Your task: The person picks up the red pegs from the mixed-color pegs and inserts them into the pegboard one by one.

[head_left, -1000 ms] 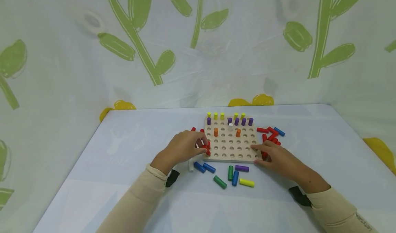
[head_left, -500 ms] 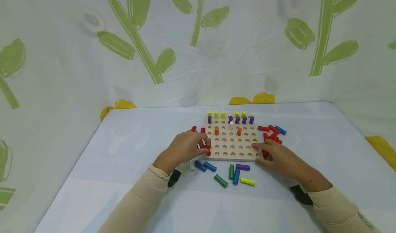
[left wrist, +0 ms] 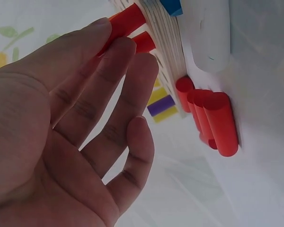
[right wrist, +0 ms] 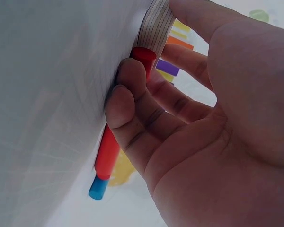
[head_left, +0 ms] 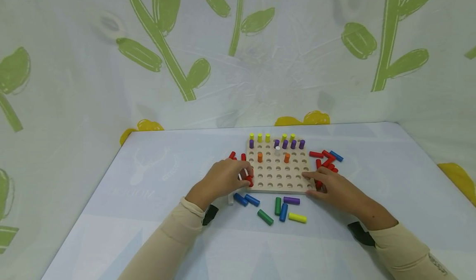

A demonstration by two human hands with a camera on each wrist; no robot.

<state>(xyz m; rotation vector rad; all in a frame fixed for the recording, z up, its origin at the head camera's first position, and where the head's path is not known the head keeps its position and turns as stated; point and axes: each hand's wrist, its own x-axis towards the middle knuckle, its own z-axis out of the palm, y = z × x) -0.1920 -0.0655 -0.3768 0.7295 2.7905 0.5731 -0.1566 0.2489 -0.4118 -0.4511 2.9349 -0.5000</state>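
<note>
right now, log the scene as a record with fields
left hand: pinches red peg at board's near left corner
right hand: at near right corner
upright: five yellow, five purple, two orange, one white, another red
lying front: three blue, two green, one purple, one yellow
lying right: several reds, one blue
lying left: more reds, another white

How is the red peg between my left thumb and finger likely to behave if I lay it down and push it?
The red peg would probably roll if pushed sideways, since it looks cylindrical. It seems stiff, with no visible bend where the left hand pinches it. It's likely light, being small beside that hand.
</note>
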